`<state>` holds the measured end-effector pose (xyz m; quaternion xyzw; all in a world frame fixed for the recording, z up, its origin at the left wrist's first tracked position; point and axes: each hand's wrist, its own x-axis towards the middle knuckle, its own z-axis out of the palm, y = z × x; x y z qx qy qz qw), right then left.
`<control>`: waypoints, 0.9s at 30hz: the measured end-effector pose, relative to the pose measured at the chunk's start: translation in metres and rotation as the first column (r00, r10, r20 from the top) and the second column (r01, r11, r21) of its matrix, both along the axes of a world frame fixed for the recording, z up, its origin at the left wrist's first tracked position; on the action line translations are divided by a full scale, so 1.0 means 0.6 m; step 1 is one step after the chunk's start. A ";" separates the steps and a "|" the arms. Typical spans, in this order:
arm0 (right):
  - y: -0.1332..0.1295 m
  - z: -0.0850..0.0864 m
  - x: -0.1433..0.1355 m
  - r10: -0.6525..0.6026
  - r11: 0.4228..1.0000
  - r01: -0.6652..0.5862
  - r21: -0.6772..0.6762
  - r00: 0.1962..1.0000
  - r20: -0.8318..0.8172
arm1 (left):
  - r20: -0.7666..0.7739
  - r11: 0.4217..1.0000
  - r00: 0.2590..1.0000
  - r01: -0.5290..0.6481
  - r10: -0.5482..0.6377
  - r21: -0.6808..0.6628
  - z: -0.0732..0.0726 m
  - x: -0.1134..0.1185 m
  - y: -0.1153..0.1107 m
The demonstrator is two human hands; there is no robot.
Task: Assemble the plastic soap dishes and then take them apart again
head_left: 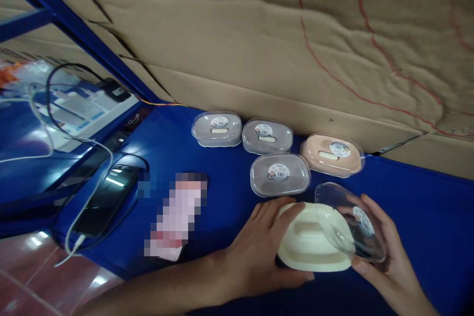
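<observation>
My left hand (264, 244) grips the left end of a cream oval plastic soap box (314, 242), thumb and fingers around its rim. In my right hand (388, 247) is a clear plastic lid (353, 222) with a round white label. The lid is tilted and partly overlaps the box's right side. Just beyond my hands lies a grey soap box (280, 174) with a clear labelled lid. Behind it stand two more grey boxes (217, 129) (267, 137) and a peach one (333, 155), all lidded.
A black phone (107, 197) with a white cable lies at the left edge of the blue table (163, 148). Nearer is a blurred-out pink item (177, 217). Cardboard (222, 34) rises along the back. A power strip (92, 113) and cables are at far left.
</observation>
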<state>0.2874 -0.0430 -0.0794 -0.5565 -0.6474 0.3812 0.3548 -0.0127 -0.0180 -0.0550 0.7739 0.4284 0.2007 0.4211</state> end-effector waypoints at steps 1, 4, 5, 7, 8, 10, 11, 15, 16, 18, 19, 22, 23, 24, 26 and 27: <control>0.000 0.000 0.001 -0.015 1.000 0.015 -0.003 1.000 -0.011 | 0.041 0.999 0.999 -0.024 0.025 -0.040 0.003 -0.001 0.000; 0.001 -0.003 0.005 -0.073 0.997 0.071 -0.038 0.995 -0.063 | 0.294 0.986 0.950 -0.057 0.102 -0.159 0.012 -0.004 -0.001; 0.000 -0.005 0.007 -0.087 0.995 0.083 -0.053 0.993 -0.076 | 0.402 0.976 0.906 -0.051 0.134 -0.211 0.015 -0.004 -0.003; 0.000 -0.012 0.013 -0.102 0.992 0.095 -0.078 0.991 -0.086 | 0.584 0.943 0.785 -0.003 0.208 -0.332 0.019 -0.004 -0.006; 0.000 -0.016 0.016 -0.104 0.992 0.096 -0.085 0.990 -0.091 | 0.639 0.923 0.730 0.029 0.243 -0.384 0.021 -0.004 -0.008; 0.001 -0.020 0.021 -0.112 0.990 0.102 -0.096 0.988 -0.104 | 0.682 0.896 0.676 0.072 0.278 -0.437 0.022 -0.004 -0.010; 0.002 -0.021 0.023 -0.114 0.990 0.103 -0.100 0.987 -0.112 | 0.679 0.898 0.682 0.072 0.273 -0.433 0.021 -0.004 -0.011; 0.009 -0.014 0.023 -0.075 0.993 0.060 -0.098 0.985 -0.157 | 0.553 0.959 0.812 -0.027 0.185 -0.282 0.011 -0.007 -0.013; 0.010 -0.012 0.022 -0.063 0.994 0.048 -0.095 0.985 -0.159 | 0.521 0.975 0.839 -0.050 0.158 -0.216 0.008 -0.008 -0.013; 0.011 -0.008 0.020 -0.062 0.995 0.049 -0.088 0.987 -0.148 | 0.470 0.993 0.876 -0.077 0.112 -0.093 0.001 -0.011 -0.013; 0.011 -0.007 0.020 -0.074 0.995 0.063 -0.083 0.989 -0.132 | 0.443 0.996 0.892 -0.083 0.094 -0.044 0.000 -0.012 -0.013; 0.016 -0.006 0.027 -0.154 0.988 0.155 0.012 0.988 -0.023 | 0.350 0.991 0.934 -0.106 0.070 0.084 0.002 -0.016 -0.009; 0.021 -0.005 0.033 -0.180 0.982 0.178 0.060 0.983 0.027 | 0.318 0.983 0.945 -0.120 0.071 0.137 0.006 -0.017 -0.007; 0.026 -0.004 0.041 -0.203 0.976 0.195 0.102 0.976 0.074 | 0.288 0.971 0.955 -0.133 0.072 0.198 0.011 -0.019 -0.004; 0.037 0.001 0.057 -0.239 0.964 0.219 0.151 0.961 0.137 | 0.219 0.938 0.972 -0.155 0.088 0.309 0.024 -0.023 0.001; 0.043 0.005 0.065 -0.257 0.959 0.233 0.162 0.955 0.150 | 0.179 0.923 0.979 -0.160 0.102 0.349 0.031 -0.027 0.001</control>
